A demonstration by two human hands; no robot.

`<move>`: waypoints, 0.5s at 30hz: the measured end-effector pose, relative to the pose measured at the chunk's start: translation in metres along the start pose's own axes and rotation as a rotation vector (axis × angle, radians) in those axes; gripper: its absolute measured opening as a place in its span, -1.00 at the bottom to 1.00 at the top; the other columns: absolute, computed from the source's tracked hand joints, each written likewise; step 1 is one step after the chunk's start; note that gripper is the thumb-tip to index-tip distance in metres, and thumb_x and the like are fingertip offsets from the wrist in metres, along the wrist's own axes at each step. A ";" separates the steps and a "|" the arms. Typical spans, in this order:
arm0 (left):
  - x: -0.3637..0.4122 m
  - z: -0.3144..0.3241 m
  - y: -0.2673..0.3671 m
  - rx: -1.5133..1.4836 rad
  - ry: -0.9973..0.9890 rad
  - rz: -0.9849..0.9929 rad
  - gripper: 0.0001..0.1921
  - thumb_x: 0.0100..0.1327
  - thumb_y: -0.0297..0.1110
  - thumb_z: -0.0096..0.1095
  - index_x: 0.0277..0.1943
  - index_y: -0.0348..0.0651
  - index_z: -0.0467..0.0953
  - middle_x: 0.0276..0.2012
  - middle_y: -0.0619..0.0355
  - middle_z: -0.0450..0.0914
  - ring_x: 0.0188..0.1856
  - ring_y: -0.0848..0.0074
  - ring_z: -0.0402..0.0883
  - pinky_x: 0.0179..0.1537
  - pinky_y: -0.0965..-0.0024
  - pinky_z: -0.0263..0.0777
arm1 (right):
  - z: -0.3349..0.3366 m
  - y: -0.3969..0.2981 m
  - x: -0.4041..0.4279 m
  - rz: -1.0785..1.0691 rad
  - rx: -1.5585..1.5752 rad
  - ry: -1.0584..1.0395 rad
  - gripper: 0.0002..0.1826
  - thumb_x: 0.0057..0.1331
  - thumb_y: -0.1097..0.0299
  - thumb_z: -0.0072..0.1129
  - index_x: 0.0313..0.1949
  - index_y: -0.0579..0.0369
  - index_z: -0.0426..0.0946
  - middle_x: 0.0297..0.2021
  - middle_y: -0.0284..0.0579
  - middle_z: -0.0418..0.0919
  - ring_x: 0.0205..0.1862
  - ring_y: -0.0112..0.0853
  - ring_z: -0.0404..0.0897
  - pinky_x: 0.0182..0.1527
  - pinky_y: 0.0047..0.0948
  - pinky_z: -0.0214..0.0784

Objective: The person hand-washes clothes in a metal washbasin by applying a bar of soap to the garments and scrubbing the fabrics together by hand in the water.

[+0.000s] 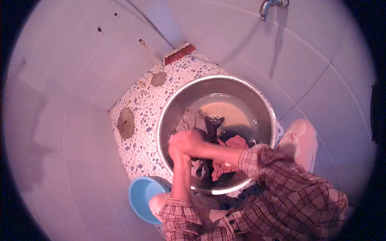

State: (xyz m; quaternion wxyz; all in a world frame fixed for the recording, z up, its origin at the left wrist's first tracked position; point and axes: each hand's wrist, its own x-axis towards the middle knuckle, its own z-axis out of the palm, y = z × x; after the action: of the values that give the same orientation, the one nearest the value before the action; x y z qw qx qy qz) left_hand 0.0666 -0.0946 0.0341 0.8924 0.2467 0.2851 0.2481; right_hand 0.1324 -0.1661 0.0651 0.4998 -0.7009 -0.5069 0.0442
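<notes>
A wide metal tub point(217, 79) stands on the floor before me, with cloudy water point(224, 107) and wet clothes in it. My left hand point(178, 144) and my right hand point(193, 144) are together over the tub's left side, slightly blurred. Beneath and beside them lies dark cloth point(213, 125); whether they grip it is hidden. Just beyond them a grey-brown garment point(190, 120) lies partly in the water. Red cloth point(236, 143) lies to the right, partly under my right forearm. Grey cloth point(200, 168) is nearer my body.
A blue plastic basin point(144, 195) stands left of my knee. A red-bristled broom point(180, 54) leans in the far corner. A metal tap point(264, 10) juts from the tiled wall. Round brownish patches point(126, 123) mark the pebble-patterned floor. My other knee point(298, 138) is right of the tub.
</notes>
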 end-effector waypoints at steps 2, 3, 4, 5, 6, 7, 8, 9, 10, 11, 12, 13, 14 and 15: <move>-0.001 -0.001 -0.014 0.253 0.271 0.074 -0.65 0.29 -0.12 0.07 -0.10 -0.26 0.52 -0.19 0.13 0.58 -0.17 0.39 0.54 -0.08 0.34 0.41 | -0.013 0.024 0.017 0.254 -0.073 0.005 -0.61 0.31 0.10 -0.09 -0.47 0.10 0.59 -0.49 0.06 0.57 -0.42 -0.06 0.59 -0.34 -0.11 0.41; -0.001 -0.002 -0.018 0.373 0.295 0.047 -0.65 0.27 -0.17 0.10 -0.07 -0.32 0.51 -0.17 0.14 0.58 -0.16 0.41 0.55 -0.08 0.35 0.41 | -0.016 0.032 0.014 0.247 0.012 0.022 -0.57 0.32 0.09 -0.10 -0.53 0.10 0.58 -0.55 0.08 0.55 -0.45 -0.04 0.58 -0.35 -0.11 0.41; -0.008 0.019 -0.018 0.382 0.349 0.029 -0.64 0.30 -0.14 0.05 -0.10 -0.31 0.51 -0.17 0.12 0.58 -0.17 0.39 0.55 -0.09 0.34 0.42 | -0.021 0.032 0.010 0.178 -0.056 0.068 -0.58 0.32 0.09 -0.10 -0.51 0.10 0.58 -0.56 0.08 0.54 -0.47 -0.03 0.57 -0.37 -0.11 0.40; -0.015 0.040 -0.016 0.392 0.401 0.009 -0.63 0.33 -0.11 0.00 -0.13 -0.31 0.52 -0.17 0.09 0.58 -0.17 0.37 0.56 -0.09 0.33 0.42 | -0.022 0.031 0.005 0.110 -0.126 0.113 -0.59 0.32 0.08 -0.11 -0.50 0.09 0.58 -0.58 0.08 0.53 -0.49 -0.03 0.56 -0.39 -0.12 0.39; -0.010 0.025 -0.005 0.211 0.196 0.020 -0.61 0.35 -0.08 -0.07 -0.20 -0.28 0.52 -0.20 0.07 0.58 -0.18 0.36 0.56 -0.09 0.32 0.42 | -0.012 0.018 0.005 0.019 -0.113 0.072 -0.62 0.30 0.09 -0.09 -0.46 0.07 0.58 -0.59 0.06 0.52 -0.50 -0.04 0.55 -0.40 -0.13 0.39; 0.000 -0.011 0.012 0.029 -0.004 0.037 -0.58 0.38 -0.05 -0.14 -0.26 -0.26 0.51 -0.23 0.05 0.58 -0.20 0.34 0.56 -0.09 0.32 0.42 | 0.004 0.001 0.001 -0.077 -0.094 0.026 -0.65 0.28 0.09 -0.07 -0.42 0.04 0.59 -0.59 0.05 0.51 -0.51 -0.05 0.55 -0.42 -0.14 0.38; 0.012 -0.067 0.040 0.072 -0.512 -0.163 -0.56 0.40 -0.02 -0.22 -0.36 -0.20 0.48 -0.29 0.03 0.56 -0.22 0.33 0.56 -0.09 0.32 0.42 | 0.023 -0.027 -0.009 -0.181 0.112 0.063 -0.73 0.22 0.13 -0.03 -0.39 0.00 0.58 -0.57 0.02 0.51 -0.51 -0.07 0.55 -0.43 -0.14 0.39; 0.001 -0.058 0.033 -0.004 -0.259 -0.201 -0.65 0.39 -0.08 -0.16 -0.29 -0.11 0.51 -0.42 0.06 0.54 -0.25 0.33 0.55 -0.08 0.27 0.38 | 0.015 -0.014 -0.009 -0.156 0.082 0.072 -0.73 0.22 0.13 -0.03 -0.39 0.00 0.58 -0.57 0.02 0.51 -0.51 -0.07 0.55 -0.43 -0.14 0.39; -0.005 -0.039 0.029 -0.006 -0.261 -0.210 -0.65 0.39 -0.08 -0.16 -0.29 -0.11 0.51 -0.42 0.06 0.54 -0.25 0.33 0.55 -0.08 0.27 0.38 | 0.012 -0.013 -0.009 -0.138 0.029 0.044 -0.76 0.19 0.18 -0.01 -0.42 0.02 0.56 -0.55 0.02 0.52 -0.49 -0.07 0.55 -0.43 -0.13 0.39; -0.008 -0.015 0.020 0.164 -0.041 -0.139 -0.65 0.39 -0.10 -0.16 -0.23 -0.15 0.52 -0.36 0.02 0.56 -0.23 0.32 0.56 -0.10 0.30 0.39 | 0.012 -0.013 -0.010 -0.120 -0.020 0.012 -0.80 0.16 0.22 0.00 -0.44 0.03 0.54 -0.54 0.02 0.52 -0.47 -0.07 0.56 -0.43 -0.12 0.39; -0.006 0.009 0.005 0.335 0.172 -0.072 -0.63 0.39 -0.12 -0.16 -0.17 -0.20 0.54 -0.30 -0.02 0.57 -0.22 0.31 0.57 -0.12 0.33 0.40 | 0.002 0.006 -0.001 -0.023 -0.123 0.024 -0.79 0.16 0.21 0.01 -0.44 0.04 0.54 -0.53 0.04 0.53 -0.46 -0.07 0.56 -0.43 -0.12 0.39; -0.006 0.021 -0.007 0.509 0.389 0.006 -0.61 0.39 -0.13 -0.16 -0.11 -0.25 0.55 -0.24 -0.07 0.59 -0.21 0.30 0.58 -0.14 0.36 0.41 | -0.007 0.031 0.012 0.068 -0.217 0.035 -0.78 0.16 0.20 0.01 -0.44 0.06 0.54 -0.52 0.05 0.53 -0.45 -0.06 0.56 -0.43 -0.11 0.39; -0.001 0.010 -0.019 0.649 0.288 0.098 -0.64 0.37 -0.20 -0.09 -0.01 -0.30 0.51 -0.21 0.00 0.59 -0.20 0.34 0.59 -0.17 0.34 0.41 | -0.010 0.051 0.014 0.193 -0.124 0.090 -0.73 0.22 0.19 -0.02 -0.46 0.09 0.53 -0.51 0.08 0.52 -0.43 -0.03 0.56 -0.41 -0.10 0.38; 0.009 -0.007 -0.011 0.477 0.275 0.028 -0.71 0.28 -0.23 0.13 -0.11 -0.30 0.51 -0.26 0.16 0.60 -0.32 0.39 0.58 -0.25 0.40 0.46 | -0.005 0.038 0.015 0.185 -0.114 0.086 -0.73 0.22 0.19 -0.02 -0.46 0.09 0.53 -0.51 0.08 0.52 -0.43 -0.03 0.56 -0.41 -0.10 0.38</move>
State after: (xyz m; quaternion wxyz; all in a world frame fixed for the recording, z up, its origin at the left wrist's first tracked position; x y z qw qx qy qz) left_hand 0.0724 -0.0957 0.0193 0.7586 0.4175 0.4505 0.2173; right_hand 0.1683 -0.1576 0.0460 0.4741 -0.7733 -0.4199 0.0312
